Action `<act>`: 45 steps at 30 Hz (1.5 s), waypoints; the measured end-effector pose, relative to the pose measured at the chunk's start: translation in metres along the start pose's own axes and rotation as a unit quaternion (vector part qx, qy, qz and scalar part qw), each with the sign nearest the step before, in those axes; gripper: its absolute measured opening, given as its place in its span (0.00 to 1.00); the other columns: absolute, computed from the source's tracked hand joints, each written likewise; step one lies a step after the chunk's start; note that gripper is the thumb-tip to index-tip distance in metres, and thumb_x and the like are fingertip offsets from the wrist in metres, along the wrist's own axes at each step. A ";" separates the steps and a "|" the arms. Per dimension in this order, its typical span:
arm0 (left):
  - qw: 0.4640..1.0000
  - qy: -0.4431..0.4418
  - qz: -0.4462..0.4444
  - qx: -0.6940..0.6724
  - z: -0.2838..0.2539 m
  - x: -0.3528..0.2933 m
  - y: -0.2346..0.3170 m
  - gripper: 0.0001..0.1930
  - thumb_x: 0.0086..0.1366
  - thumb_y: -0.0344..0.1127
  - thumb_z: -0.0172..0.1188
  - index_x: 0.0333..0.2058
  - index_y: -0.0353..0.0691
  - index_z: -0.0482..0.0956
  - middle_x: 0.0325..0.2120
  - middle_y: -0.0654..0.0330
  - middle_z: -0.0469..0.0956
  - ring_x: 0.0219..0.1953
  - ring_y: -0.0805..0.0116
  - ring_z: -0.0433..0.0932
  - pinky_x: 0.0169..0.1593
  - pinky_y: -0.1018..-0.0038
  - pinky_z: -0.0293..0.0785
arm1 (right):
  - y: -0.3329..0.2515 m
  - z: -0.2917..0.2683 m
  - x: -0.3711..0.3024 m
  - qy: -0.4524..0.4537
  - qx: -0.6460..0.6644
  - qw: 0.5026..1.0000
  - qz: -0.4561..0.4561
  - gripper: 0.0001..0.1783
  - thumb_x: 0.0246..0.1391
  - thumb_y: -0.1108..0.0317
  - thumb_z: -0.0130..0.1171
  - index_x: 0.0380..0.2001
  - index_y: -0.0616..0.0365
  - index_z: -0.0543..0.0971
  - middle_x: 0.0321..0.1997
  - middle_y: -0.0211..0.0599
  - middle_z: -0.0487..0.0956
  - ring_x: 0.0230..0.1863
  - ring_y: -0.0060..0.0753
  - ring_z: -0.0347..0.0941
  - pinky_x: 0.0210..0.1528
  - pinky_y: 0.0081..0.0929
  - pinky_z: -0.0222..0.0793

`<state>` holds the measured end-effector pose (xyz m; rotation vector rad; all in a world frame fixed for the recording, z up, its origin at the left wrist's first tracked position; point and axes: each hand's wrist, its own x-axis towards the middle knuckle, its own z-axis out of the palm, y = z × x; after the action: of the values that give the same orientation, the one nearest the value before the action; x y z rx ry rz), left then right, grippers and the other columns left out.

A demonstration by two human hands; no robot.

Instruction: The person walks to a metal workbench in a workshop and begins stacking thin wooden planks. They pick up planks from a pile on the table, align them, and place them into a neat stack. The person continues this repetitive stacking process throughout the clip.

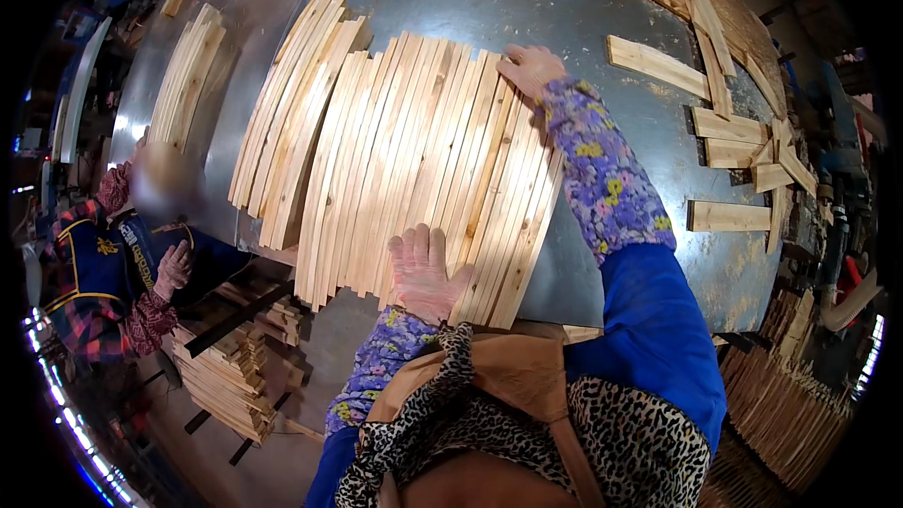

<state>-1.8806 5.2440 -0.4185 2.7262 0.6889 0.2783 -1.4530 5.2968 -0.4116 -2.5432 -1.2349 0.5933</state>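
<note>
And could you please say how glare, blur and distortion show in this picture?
Head view: glare whitens parts of the table; the fisheye bends the leftmost slats; the co-worker's head is blurred; left hand and right hand look sharp.

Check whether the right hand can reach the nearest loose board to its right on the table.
Likely yes: the right hand rests on the wooden strips, and only metal tabletop shows between it and the loose board.
</note>
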 end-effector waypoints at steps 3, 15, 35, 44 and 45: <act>0.999 0.040 0.003 -0.002 0.015 -0.006 -0.007 0.43 0.63 0.62 0.67 0.65 0.34 0.68 0.60 0.43 0.69 0.61 0.38 0.68 0.67 0.37 0.60 | 0.011 0.009 0.018 -0.056 0.224 0.972 0.036 0.35 0.69 0.42 0.60 0.68 0.57 0.79 0.69 0.48 0.81 0.72 0.46 0.73 0.75 0.44 0.67; 0.960 0.018 -0.223 -0.168 -0.040 0.018 0.032 0.30 0.70 0.44 0.67 0.64 0.30 0.76 0.37 0.37 0.85 0.38 0.33 0.84 0.42 0.50 0.81 | 0.089 0.036 0.014 0.056 0.235 0.970 -0.007 0.41 0.69 0.38 0.60 0.76 0.51 0.72 0.75 0.46 0.76 0.78 0.47 0.68 0.80 0.38 0.61; 1.000 0.006 0.001 -0.004 -0.026 0.011 0.016 0.25 0.62 0.49 0.66 0.52 0.39 0.82 0.49 0.50 0.76 0.51 0.48 0.75 0.57 0.50 0.71 | 0.058 0.014 0.010 -0.102 0.314 0.937 0.114 0.31 0.71 0.46 0.60 0.68 0.52 0.80 0.64 0.43 0.84 0.64 0.42 0.80 0.67 0.39 0.75; 0.991 -0.025 -0.130 0.031 -0.034 0.017 0.007 0.41 0.55 0.54 0.75 0.62 0.35 0.75 0.56 0.43 0.73 0.59 0.42 0.73 0.65 0.41 0.67 | 0.068 0.013 -0.059 0.137 0.314 0.938 0.043 0.35 0.64 0.52 0.68 0.72 0.50 0.76 0.61 0.50 0.83 0.63 0.46 0.79 0.65 0.42 0.75; 0.989 -0.011 -0.139 0.049 -0.033 0.015 -0.003 0.43 0.54 0.54 0.76 0.64 0.34 0.74 0.57 0.42 0.73 0.60 0.40 0.73 0.65 0.42 0.67 | 0.075 0.021 -0.074 0.199 0.306 0.929 0.062 0.38 0.62 0.52 0.70 0.73 0.50 0.75 0.63 0.52 0.82 0.65 0.48 0.78 0.66 0.42 0.74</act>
<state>-1.8782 5.2625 -0.3871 2.6750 1.0873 0.1503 -1.4523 5.1929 -0.4414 -2.0694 -0.6232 0.3784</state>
